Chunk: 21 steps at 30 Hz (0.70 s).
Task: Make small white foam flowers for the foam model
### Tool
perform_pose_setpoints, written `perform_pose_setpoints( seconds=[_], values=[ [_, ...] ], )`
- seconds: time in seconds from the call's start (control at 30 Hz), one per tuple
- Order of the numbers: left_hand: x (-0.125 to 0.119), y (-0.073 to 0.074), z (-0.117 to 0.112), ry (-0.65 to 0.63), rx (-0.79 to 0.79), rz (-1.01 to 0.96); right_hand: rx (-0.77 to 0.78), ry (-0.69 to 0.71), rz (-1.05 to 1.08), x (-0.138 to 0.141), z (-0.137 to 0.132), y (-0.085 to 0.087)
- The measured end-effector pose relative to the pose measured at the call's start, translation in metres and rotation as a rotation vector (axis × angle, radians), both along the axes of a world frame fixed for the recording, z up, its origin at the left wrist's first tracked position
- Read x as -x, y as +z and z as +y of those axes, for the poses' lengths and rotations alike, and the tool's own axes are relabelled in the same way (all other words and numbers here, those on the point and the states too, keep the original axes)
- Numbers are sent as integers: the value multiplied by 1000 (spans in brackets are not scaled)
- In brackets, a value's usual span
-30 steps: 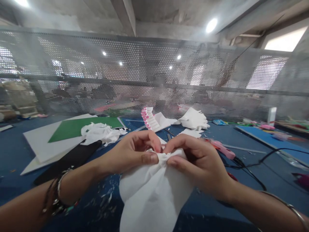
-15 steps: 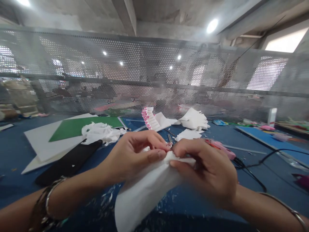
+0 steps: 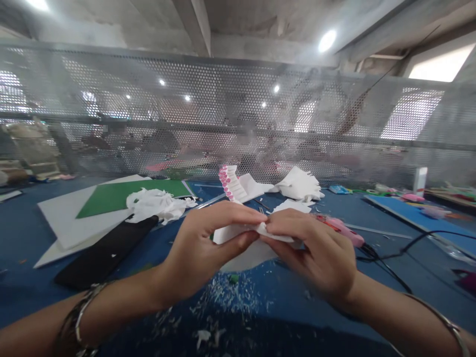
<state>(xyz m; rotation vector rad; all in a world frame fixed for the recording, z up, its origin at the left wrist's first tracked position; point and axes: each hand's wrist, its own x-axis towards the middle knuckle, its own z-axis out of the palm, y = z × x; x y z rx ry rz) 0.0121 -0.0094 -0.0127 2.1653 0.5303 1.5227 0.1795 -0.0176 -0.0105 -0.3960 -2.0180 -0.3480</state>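
Both my hands meet in the middle of the view over the blue table (image 3: 29, 233). My left hand (image 3: 208, 245) and my right hand (image 3: 316, 253) each pinch the same white tissue sheet (image 3: 245, 245) between thumb and fingers. The sheet is bunched and held almost level, its loose part folded under my fingers. Bracelets show on both wrists. Small white paper scraps (image 3: 230, 297) litter the table right below my hands.
A black flat object (image 3: 107, 250), white and green boards (image 3: 122, 196) and crumpled white tissue (image 3: 156, 203) lie at left. Pink-tipped white fringe (image 3: 232, 183) and more tissue (image 3: 299, 183) lie behind. A pink tool (image 3: 344, 230) with black cable (image 3: 394, 248) lies right. A perforated metal screen (image 3: 238, 109) closes the back.
The sheet hung down below my hands a second ago. It has been gathered and turned up, and now lies nearly level between my fingers, uncovering the scraps on the table.
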Motion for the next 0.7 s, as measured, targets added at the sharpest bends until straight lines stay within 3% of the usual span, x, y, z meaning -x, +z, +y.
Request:
perform_pose_setpoints(
  seconds=[0.13,0.33,0.7],
  values=[
    [0,-3,1,26,-56,10,14,-16,-23,1,-3,1],
    [2,0,-1,39,74,52,158,-32,-59,0,-9,10],
    [0,4,-4,-15,164,28,172,-89,-77,0,-16,15]
  ],
)
